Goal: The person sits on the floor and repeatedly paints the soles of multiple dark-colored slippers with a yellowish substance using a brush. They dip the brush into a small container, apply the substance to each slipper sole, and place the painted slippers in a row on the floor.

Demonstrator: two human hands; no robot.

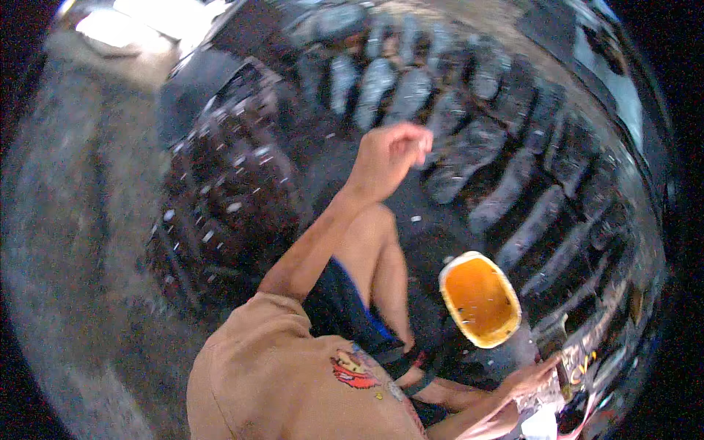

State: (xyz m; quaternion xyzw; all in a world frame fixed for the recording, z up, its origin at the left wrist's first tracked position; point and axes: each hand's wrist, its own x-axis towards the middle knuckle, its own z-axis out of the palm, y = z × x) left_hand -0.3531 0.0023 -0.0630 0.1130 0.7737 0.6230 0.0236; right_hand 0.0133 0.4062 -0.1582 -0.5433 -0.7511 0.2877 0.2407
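My left hand (392, 158) is raised over the dark floor in front of my bent knee. Its fingers are curled together and blurred; a small pale spot shows at the fingertips, too unclear to name. Down at the lower right, my right hand (528, 380) reaches in among small cluttered items (576, 370), some pale and yellow. Its fingers merge with them, so their grip is unclear. Between the two hands stands an oblong tub (480, 299) with a whitish rim and orange-yellow inside.
Rows of long dark-grey pieces shaped like shoe soles (502, 192) curve across the far and right side. To the left lie dark brownish pieces (227, 183) dotted with bright specks. Grey bare floor (81, 220) stretches along the far left. A white object (540, 422) sits at the lower right.
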